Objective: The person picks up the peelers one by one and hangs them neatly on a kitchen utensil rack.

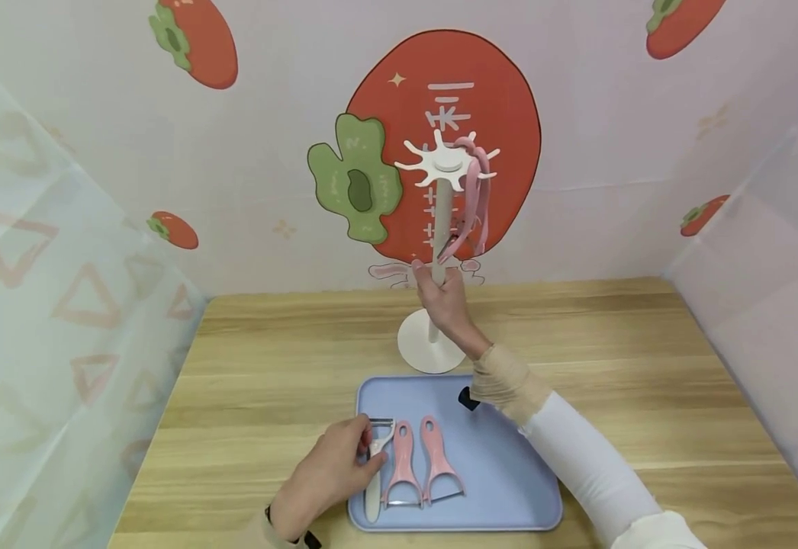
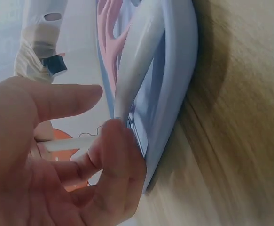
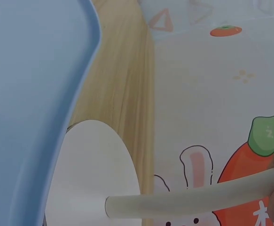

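Note:
My right hand (image 1: 448,305) grips the pole of a white stand (image 1: 443,210) with a spoked top; in the right wrist view it shows only at the edge, on the pole (image 3: 188,203). Pink peelers (image 1: 473,200) hang from the right-hand spokes. At the tray's left side my left hand (image 1: 333,465) is at a white peeler (image 1: 373,488). The left wrist view shows its fingertips by the peeler's handle (image 2: 137,56), with the thumb held apart from it. Beside it lie two pink peelers (image 1: 402,457), blades toward the near edge.
The blue tray (image 1: 502,465) sits on a wooden table (image 1: 268,366), just in front of the stand's round white base (image 1: 416,343). A wall covering (image 1: 605,137) with printed red fruit rises behind the table, and pale sheets (image 1: 49,305) hang at both sides.

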`<control>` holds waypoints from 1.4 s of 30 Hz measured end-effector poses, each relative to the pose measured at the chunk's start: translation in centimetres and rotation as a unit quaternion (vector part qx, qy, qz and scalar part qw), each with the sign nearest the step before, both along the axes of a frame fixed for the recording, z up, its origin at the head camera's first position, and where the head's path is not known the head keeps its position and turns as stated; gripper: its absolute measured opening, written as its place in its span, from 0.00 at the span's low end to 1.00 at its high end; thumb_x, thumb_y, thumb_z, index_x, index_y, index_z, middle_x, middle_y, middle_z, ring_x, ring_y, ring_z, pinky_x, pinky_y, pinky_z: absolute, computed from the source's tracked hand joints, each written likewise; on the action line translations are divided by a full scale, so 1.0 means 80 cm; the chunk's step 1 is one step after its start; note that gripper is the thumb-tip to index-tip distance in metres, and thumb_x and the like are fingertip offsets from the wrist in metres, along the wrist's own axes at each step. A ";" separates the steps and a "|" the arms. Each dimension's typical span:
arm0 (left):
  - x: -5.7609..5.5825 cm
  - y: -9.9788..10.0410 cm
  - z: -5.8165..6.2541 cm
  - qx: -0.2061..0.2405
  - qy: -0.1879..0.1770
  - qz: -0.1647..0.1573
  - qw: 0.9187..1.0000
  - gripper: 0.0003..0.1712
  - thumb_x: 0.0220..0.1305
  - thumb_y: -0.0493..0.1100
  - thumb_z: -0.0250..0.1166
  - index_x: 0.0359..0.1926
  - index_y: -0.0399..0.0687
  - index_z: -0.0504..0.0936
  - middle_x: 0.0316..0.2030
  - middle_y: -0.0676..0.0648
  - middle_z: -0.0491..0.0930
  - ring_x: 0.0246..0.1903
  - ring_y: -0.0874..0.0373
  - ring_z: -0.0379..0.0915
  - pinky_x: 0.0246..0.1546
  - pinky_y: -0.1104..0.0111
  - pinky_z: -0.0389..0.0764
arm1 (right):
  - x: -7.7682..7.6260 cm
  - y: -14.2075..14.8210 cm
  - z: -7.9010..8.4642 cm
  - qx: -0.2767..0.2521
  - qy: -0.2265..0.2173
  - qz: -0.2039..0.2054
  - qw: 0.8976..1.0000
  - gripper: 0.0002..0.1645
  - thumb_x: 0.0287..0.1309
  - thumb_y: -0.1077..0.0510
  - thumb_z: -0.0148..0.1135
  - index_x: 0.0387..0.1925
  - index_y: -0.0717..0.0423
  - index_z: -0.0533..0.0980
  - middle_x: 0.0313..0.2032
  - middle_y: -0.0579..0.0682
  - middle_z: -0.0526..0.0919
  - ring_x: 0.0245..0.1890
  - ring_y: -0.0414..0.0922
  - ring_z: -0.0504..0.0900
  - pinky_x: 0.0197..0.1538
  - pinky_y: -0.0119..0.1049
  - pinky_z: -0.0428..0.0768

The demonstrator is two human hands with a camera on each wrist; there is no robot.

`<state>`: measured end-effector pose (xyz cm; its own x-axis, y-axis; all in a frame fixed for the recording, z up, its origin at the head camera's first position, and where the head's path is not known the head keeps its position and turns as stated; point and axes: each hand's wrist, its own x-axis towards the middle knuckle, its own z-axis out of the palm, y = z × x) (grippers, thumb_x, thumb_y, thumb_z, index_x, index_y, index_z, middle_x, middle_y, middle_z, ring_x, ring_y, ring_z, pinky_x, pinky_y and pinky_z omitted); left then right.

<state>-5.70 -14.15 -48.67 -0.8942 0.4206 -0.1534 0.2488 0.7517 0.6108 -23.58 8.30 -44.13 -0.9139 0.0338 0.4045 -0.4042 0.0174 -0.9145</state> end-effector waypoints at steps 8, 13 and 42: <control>0.009 0.009 0.007 -0.032 0.006 0.050 0.998 0.20 0.58 0.51 0.75 0.30 0.47 0.72 0.21 0.53 0.69 0.19 0.63 0.64 0.18 0.71 0.67 | -0.002 0.000 0.001 -0.003 0.008 0.000 1.000 0.36 0.75 0.49 0.55 0.09 0.57 0.62 0.06 0.42 0.60 0.08 0.38 0.56 0.14 0.33 0.52; 0.015 0.017 0.003 -0.038 0.031 0.063 0.997 0.19 0.58 0.49 0.74 0.29 0.48 0.72 0.19 0.55 0.69 0.17 0.64 0.64 0.17 0.71 0.68 | -0.002 0.002 -0.001 -0.004 0.006 -0.002 1.000 0.35 0.75 0.49 0.55 0.10 0.57 0.62 0.07 0.42 0.61 0.08 0.38 0.57 0.15 0.32 0.53; 0.020 0.019 0.014 -0.025 0.085 0.085 0.992 0.10 0.62 0.42 0.69 0.35 0.49 0.74 0.17 0.59 0.67 0.15 0.68 0.61 0.15 0.72 0.65 | 0.001 0.000 -0.001 0.001 0.014 0.008 1.000 0.32 0.76 0.53 0.54 0.13 0.61 0.63 0.08 0.42 0.62 0.09 0.38 0.58 0.16 0.31 0.54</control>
<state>-4.11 -12.61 -47.56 -0.9665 0.2563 -0.0121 0.2109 0.8202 0.5318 -23.48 8.33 -44.25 -0.9026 0.0194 0.4301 -0.4299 0.0120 -0.9028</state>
